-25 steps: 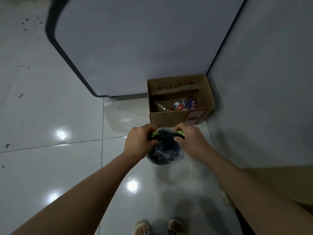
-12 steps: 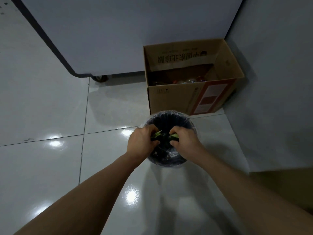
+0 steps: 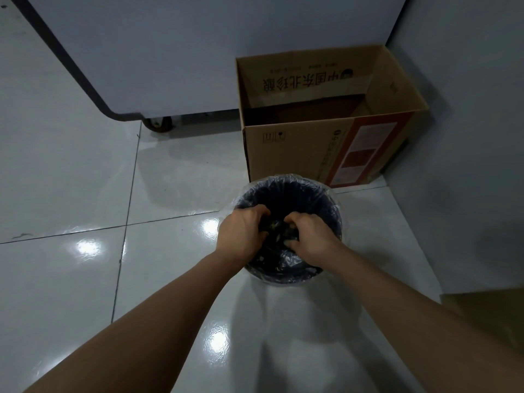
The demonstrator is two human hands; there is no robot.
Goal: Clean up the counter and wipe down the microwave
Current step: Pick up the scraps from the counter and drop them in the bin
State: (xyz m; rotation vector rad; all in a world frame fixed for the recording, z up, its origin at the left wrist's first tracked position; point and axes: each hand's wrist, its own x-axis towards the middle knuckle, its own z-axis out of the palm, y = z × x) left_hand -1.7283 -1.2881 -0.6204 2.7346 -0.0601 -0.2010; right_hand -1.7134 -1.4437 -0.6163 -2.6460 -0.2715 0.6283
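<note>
Both hands are now sinking lower than half a second ago, dropping from the rim down into the round dark waste bin lined with a clear plastic bag [image 3: 286, 191], and the view is closing in on it. The left hand [image 3: 241, 236] and the right hand [image 3: 310, 239] are sitting close together, fingers curled around a dark crumpled bundle of rubbish with green flecks [image 3: 279, 236], pressing it down inside the liner. The bin is standing on the glossy white tiled floor [image 3: 71, 194], just in front of the open brown cardboard box [image 3: 283, 154].

Trouble could be coming from the liner: it is draping thinly over the rim, and pushing hard may be dragging it down or tearing it, so scraps would end up against the bin itself. The bin looks light, so a lopsided shove could be tipping it on the slick tiles. Letting go too high might be scattering bits onto the floor.

Printed upside down on the box's inner flap are Chinese characters, seemingly 中国东北珍酿. The red panel on its side carries print too small to read.
</note>
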